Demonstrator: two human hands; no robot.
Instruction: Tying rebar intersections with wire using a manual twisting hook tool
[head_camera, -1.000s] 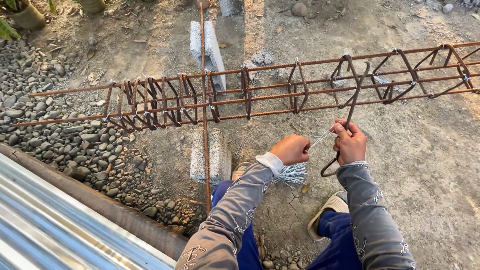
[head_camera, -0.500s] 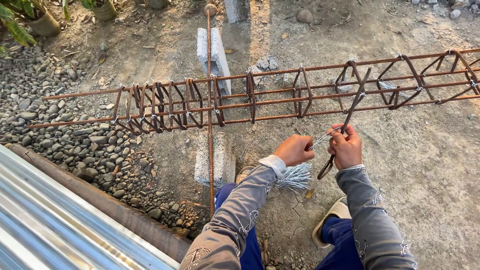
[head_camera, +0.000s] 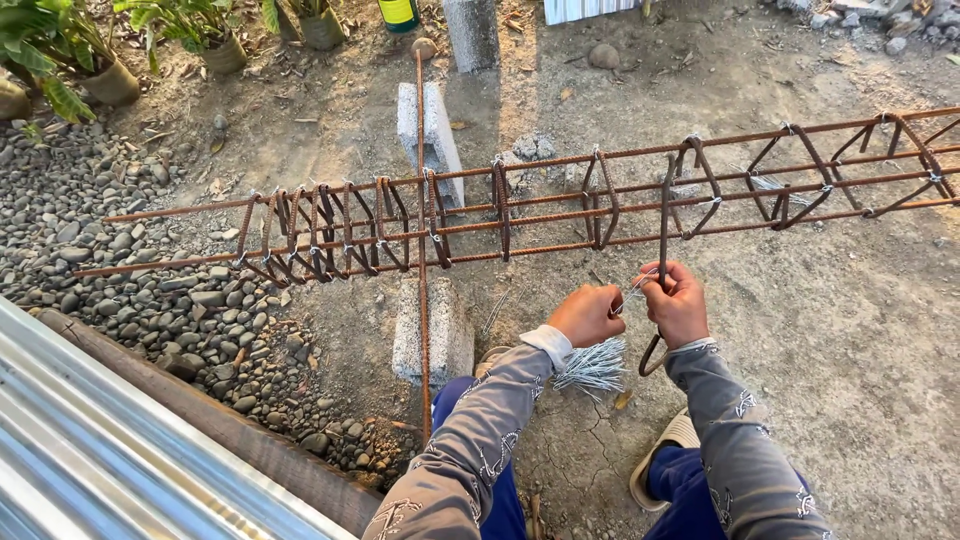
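A long rusty rebar cage (head_camera: 540, 205) lies across the dirt, resting on two grey concrete blocks (head_camera: 432, 330). Several stirrups are bunched at its left end, others are spaced along it. My right hand (head_camera: 678, 303) grips a bent rusty stirrup (head_camera: 662, 235) held upright against the cage's near bars. My left hand (head_camera: 587, 314) is beside it, pinching a thin tie wire (head_camera: 636, 286) that runs to the right hand. A bundle of pale tie wires (head_camera: 592, 366) lies just below my left wrist. Both arms wear grey patterned sleeves.
A single upright rebar rod (head_camera: 421, 230) crosses the cage. Pebbles (head_camera: 130, 290) cover the ground at left, bordered by a wooden beam (head_camera: 230, 425) and corrugated metal sheet (head_camera: 90, 450). Potted plants (head_camera: 200, 30) stand at the top left. A sandal (head_camera: 665, 450) shows beside my knees.
The stirrup in my right hand has swung from leaning to nearly upright. Both hands have stayed close together at the cage's near side.
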